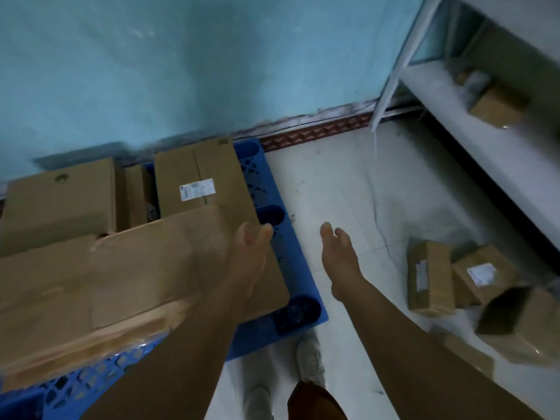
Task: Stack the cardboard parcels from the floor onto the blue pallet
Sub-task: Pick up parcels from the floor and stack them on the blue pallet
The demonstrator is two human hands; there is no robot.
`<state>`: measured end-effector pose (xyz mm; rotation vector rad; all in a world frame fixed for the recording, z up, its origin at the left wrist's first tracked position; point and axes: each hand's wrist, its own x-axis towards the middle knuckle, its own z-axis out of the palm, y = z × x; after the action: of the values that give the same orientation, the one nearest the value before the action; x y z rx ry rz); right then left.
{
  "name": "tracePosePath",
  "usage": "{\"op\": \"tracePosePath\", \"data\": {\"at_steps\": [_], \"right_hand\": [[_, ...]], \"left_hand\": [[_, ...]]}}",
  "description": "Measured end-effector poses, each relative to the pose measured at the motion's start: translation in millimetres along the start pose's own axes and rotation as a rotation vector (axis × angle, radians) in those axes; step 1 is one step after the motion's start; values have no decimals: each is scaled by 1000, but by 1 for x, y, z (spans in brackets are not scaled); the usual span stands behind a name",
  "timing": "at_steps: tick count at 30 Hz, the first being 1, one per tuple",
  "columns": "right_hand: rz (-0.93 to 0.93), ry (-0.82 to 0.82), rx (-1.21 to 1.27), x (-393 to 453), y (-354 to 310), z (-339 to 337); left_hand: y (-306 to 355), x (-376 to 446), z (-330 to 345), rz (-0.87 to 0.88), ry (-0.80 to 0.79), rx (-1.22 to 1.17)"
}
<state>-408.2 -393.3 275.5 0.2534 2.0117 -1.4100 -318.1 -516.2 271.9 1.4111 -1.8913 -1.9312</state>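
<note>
Head view: my right hand (335, 256), empty and loose-fingered, is nearer the floor parcels (430, 277) lying rightward, off the blue pallet (298, 283).

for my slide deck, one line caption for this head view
Open hands hover beside cardboard parcels on the blue pallet.

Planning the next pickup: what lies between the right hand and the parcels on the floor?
Only bare white floor separates the right hand from the floor parcels, head view.

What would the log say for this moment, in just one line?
stage: between parcels | left hand: open, over big parcel on blue pallet | right hand: open, empty | floor parcels: waiting
</note>
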Motion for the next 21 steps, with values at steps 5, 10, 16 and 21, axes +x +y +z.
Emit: {"op": "tracePosePath", "data": {"at_steps": [5,10,16,21], "right_hand": [[21,192,110,-34,17,-55],[55,350,244,-64,43,-113],[125,515,392,-83,77,-193],[144,599,487,-77,107,-255]], "left_hand": [[14,-31,45,68,-185,82],[13,-59,101,104,-318,174],[10,-97,181,192,-448,323],[4,-115,254,253,-505,464]]}}
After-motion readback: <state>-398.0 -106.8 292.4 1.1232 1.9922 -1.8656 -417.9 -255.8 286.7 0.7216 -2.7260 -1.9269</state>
